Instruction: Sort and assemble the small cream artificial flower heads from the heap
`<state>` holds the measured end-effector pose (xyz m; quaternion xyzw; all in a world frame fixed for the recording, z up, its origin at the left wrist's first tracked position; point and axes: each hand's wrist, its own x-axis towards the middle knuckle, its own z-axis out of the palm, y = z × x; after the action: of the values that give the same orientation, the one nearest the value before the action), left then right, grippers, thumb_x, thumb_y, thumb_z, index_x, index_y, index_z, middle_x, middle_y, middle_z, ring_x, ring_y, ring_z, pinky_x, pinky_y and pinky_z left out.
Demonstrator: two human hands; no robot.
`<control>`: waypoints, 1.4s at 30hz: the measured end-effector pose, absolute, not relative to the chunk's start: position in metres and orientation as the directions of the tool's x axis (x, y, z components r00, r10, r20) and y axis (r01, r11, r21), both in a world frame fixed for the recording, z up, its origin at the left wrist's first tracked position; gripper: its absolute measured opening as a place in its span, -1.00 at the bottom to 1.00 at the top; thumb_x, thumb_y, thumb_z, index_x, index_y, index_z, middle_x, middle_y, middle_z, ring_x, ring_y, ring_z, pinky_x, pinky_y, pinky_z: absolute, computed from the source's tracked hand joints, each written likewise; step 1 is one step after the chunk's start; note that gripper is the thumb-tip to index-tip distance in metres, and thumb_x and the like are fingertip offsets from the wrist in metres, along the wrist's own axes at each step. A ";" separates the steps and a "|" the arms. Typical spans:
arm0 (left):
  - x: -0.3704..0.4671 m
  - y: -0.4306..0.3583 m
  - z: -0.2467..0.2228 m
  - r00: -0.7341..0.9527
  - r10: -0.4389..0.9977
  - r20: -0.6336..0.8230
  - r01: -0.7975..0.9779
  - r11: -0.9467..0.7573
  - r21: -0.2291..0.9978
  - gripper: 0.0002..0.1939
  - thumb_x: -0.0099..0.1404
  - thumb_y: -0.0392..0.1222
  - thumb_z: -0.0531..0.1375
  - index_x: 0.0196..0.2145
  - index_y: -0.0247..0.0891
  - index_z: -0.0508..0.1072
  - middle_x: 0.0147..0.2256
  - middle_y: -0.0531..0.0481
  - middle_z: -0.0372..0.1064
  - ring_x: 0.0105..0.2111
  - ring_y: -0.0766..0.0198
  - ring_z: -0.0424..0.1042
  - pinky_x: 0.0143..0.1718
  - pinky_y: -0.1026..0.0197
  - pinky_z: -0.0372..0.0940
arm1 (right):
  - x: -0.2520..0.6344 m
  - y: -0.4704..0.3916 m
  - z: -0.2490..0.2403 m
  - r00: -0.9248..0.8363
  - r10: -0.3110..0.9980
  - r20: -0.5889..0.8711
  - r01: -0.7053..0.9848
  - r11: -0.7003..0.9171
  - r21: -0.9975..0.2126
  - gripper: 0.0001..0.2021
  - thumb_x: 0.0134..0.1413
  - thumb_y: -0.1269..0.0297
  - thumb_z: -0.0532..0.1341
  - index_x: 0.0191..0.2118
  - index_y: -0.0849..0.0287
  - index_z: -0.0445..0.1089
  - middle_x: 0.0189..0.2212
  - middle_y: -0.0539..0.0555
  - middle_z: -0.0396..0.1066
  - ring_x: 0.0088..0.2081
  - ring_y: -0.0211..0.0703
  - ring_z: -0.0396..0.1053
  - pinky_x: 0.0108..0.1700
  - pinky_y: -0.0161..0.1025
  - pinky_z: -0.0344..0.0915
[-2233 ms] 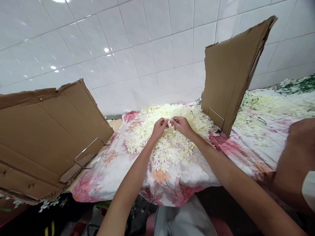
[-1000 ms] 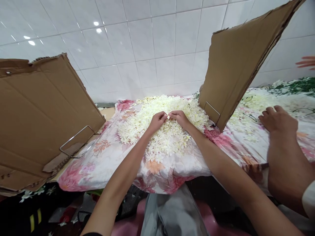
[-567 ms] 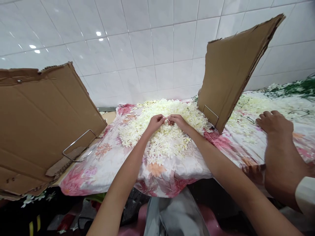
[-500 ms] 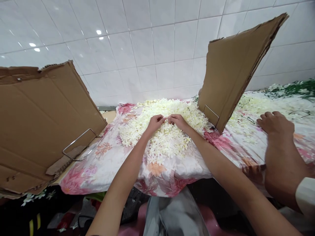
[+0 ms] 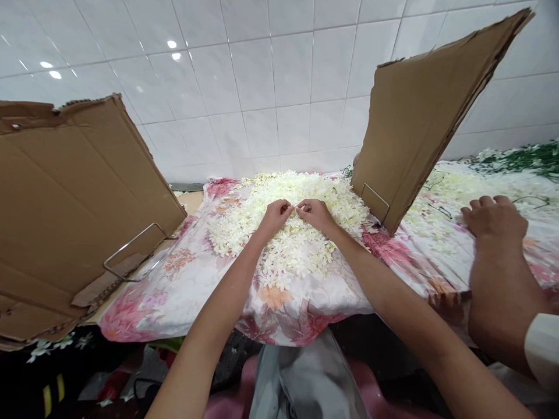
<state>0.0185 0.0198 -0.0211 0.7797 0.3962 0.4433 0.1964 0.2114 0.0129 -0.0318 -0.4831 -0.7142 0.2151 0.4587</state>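
Observation:
My left hand (image 5: 278,214) and my right hand (image 5: 315,213) meet over a wide heap of small white flowers (image 5: 292,250). Thumbs and forefingers are pinched together, the two pairs of fingertips almost touching. Between them shows a tiny pale piece that looks like one of the white flowers, though its details are too small to make out. The other fingers are curled, and both hands rest at the middle of the heap. Under the flowers lies a floral-patterned cloth (image 5: 174,297) in white, pink and orange.
Upright cardboard panels stand left (image 5: 87,198) and right (image 5: 419,116), each with a bent wire holder at its foot. Beyond the right panel, another person's hand (image 5: 495,218) is over more flowers. Green stems (image 5: 533,160) lie far right. A tiled wall (image 5: 253,75) closes the back.
My view has shifted slightly. Both hands stay pinched over the same part of the heap, with only slight finger movement. The other person's hand has hardly moved.

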 end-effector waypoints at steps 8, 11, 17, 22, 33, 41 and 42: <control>0.018 0.024 -0.022 0.269 0.813 0.517 0.424 -0.582 0.694 -0.78 0.29 -0.07 0.29 -0.16 -0.21 0.56 -0.19 -0.07 0.40 -0.28 0.24 0.42 -0.14 0.16 0.34 | 0.211 0.018 -0.038 -0.189 0.853 0.487 0.436 0.517 -0.737 -0.74 0.07 0.05 0.28 -0.34 0.17 0.48 -0.55 -0.01 0.42 -0.49 -0.20 0.32 -0.41 -0.28 0.15; 0.018 0.027 -0.021 0.201 0.865 0.459 0.383 -0.501 0.776 -0.79 0.24 -0.09 0.32 -0.19 -0.22 0.56 -0.14 -0.09 0.46 -0.25 0.23 0.44 -0.13 0.16 0.36 | 0.210 0.020 -0.040 -0.186 0.842 0.507 0.415 0.535 -0.736 -0.75 0.07 0.07 0.28 -0.35 0.17 0.49 -0.48 0.02 0.46 -0.43 -0.17 0.37 -0.37 -0.28 0.20; 0.016 0.033 -0.022 0.257 0.886 0.386 0.289 -0.452 0.844 -0.78 0.18 -0.05 0.32 -0.31 -0.26 0.50 -0.34 -0.04 0.50 -0.28 0.21 0.45 -0.15 0.16 0.34 | 0.210 0.021 -0.040 -0.176 0.842 0.509 0.428 0.532 -0.731 -0.76 0.07 0.09 0.26 -0.36 0.17 0.50 -0.45 0.05 0.49 -0.39 -0.14 0.39 -0.35 -0.27 0.24; 0.017 0.027 -0.022 0.246 0.874 0.418 0.312 -0.480 0.820 -0.72 0.15 -0.01 0.34 -0.28 -0.26 0.50 -0.33 -0.05 0.49 -0.29 0.20 0.44 -0.21 0.17 0.34 | 0.212 0.020 -0.038 -0.161 0.857 0.489 0.455 0.504 -0.734 -0.77 0.05 0.09 0.26 -0.36 0.17 0.50 -0.46 0.04 0.49 -0.40 -0.14 0.38 -0.35 -0.27 0.23; 0.018 0.023 -0.019 0.260 0.881 0.396 0.322 -0.466 0.824 -0.80 0.15 -0.07 0.30 -0.34 -0.25 0.50 -0.38 -0.04 0.50 -0.31 0.18 0.46 -0.24 0.17 0.34 | 0.212 0.015 -0.034 -0.147 0.856 0.495 0.487 0.498 -0.717 -0.80 0.05 0.16 0.24 -0.37 0.18 0.50 -0.44 0.04 0.51 -0.44 -0.17 0.36 -0.35 -0.25 0.19; 0.012 0.025 -0.023 0.303 0.868 0.393 0.377 -0.488 0.787 -0.80 0.17 -0.06 0.29 -0.35 -0.26 0.55 -0.38 -0.06 0.54 -0.34 0.19 0.46 -0.28 0.17 0.34 | 0.212 0.010 -0.031 -0.149 0.862 0.484 0.502 0.488 -0.715 -0.80 0.04 0.17 0.24 -0.38 0.19 0.51 -0.45 0.04 0.51 -0.43 -0.16 0.37 -0.36 -0.25 0.20; 0.011 0.025 -0.024 0.310 0.863 0.399 0.387 -0.498 0.776 -0.80 0.18 -0.06 0.29 -0.36 -0.26 0.55 -0.40 -0.05 0.52 -0.36 0.20 0.45 -0.30 0.18 0.33 | 0.212 0.009 -0.030 -0.154 0.861 0.485 0.505 0.491 -0.710 -0.80 0.04 0.18 0.24 -0.38 0.19 0.52 -0.45 0.04 0.52 -0.42 -0.16 0.37 -0.35 -0.25 0.20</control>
<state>0.0113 0.0249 -0.0236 0.7577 0.4126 0.4181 0.2843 0.2123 0.0091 -0.0304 -0.4651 -0.7341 0.1957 0.4545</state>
